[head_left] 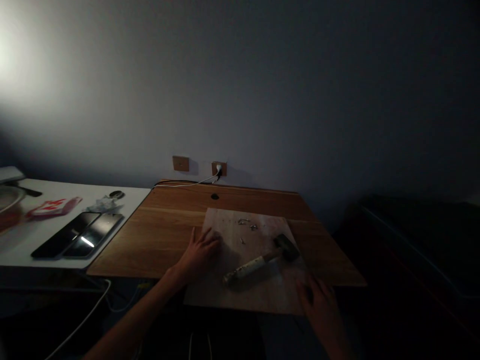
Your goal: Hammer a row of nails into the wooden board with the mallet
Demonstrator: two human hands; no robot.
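A pale wooden board [240, 295] lies on a brown wooden desk [165, 235] and overhangs its front edge. My left hand [198, 252] rests flat on the board's left side, fingers spread, holding nothing. My right hand [318, 300] lies on the board's near right corner with its fingers spread; the dim light blurs them. Between the hands a mallet [262, 260] with a black head and a light handle lies on the board. Several small metal bits [247, 224] are scattered near the board's far edge.
A white table [33, 240] adjoins the desk on the left, with two dark phones [80, 234], a red packet [54, 206] and a bowl. A white cable runs to a wall socket [219, 169]. Dark furniture stands at the right. The room is dim.
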